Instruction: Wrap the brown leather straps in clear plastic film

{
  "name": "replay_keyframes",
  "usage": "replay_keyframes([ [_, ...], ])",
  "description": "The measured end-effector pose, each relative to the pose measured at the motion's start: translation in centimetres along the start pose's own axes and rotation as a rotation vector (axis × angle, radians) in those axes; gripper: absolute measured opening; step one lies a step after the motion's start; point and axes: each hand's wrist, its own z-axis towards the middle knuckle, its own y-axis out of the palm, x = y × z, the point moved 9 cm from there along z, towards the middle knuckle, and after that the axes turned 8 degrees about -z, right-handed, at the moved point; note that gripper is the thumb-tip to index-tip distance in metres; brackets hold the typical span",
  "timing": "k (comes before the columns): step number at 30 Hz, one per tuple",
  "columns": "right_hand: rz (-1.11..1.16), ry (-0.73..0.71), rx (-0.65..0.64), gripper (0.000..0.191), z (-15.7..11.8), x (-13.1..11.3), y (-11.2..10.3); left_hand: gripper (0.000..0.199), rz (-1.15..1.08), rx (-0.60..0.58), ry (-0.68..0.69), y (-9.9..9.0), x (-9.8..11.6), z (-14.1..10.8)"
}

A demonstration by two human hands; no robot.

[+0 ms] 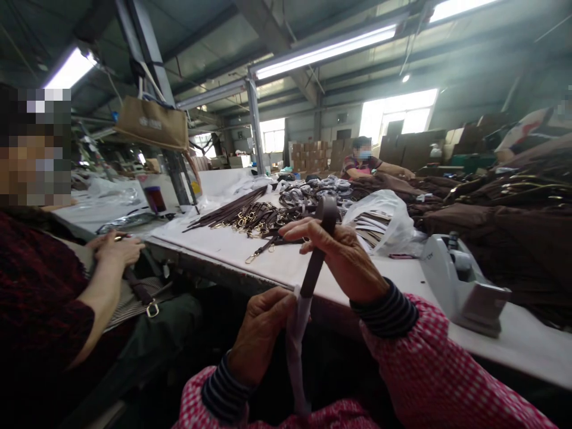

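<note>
A dark brown strap runs upright in front of me, its top curled into a loop. Pale, thin wrapping covers its lower part and hangs toward my lap. Where the wrapping meets the bare strap, my left hand pinches its edge between thumb and fingers. Higher up, my right hand holds the strap near the loop, with its fingers stretched out to the left. Behind the hands, brown straps with gold clasps lie heaped on the white table.
A tape dispenser stands at the table's right edge, beside piled brown fabric. A clear plastic bag holds strips. At left, a co-worker's hands handle a strap with a gold buckle. Another person works across the table.
</note>
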Motion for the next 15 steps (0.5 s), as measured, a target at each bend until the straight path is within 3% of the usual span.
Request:
replay_keyframes([
  [4, 0.062, 0.045, -0.148, 0.022, -2.0, 1.0, 4.0, 0.025, -0.073, 0.036, 0.190, 2.2, 4.4, -0.2],
  [6, 0.210, 0.141, -0.093, 0.029, -1.9, 2.7, 3.7, 0.026, -0.034, 0.098, 0.272, 2.2, 5.4, -0.8],
  [9, 0.528, 0.365, 0.116, 0.043, -0.6, 5.9, 1.1, 0.035, 0.097, 0.193, 0.280, 1.0, 4.7, -1.9],
  [11, 0.586, 0.410, 0.210, 0.042, 0.0, 6.5, -0.3, 0.038, 0.170, 0.223, 0.244, 0.2, 3.9, -2.4],
  [13, 0.470, 0.346, 0.176, 0.042, 0.1, 5.5, -0.1, 0.038, 0.187, 0.251, 0.219, -0.4, 3.8, -2.6],
  [15, 0.314, 0.272, 0.038, 0.045, -0.9, 4.2, 2.2, 0.034, 0.158, 0.245, 0.240, -0.2, 4.7, -2.5],
])
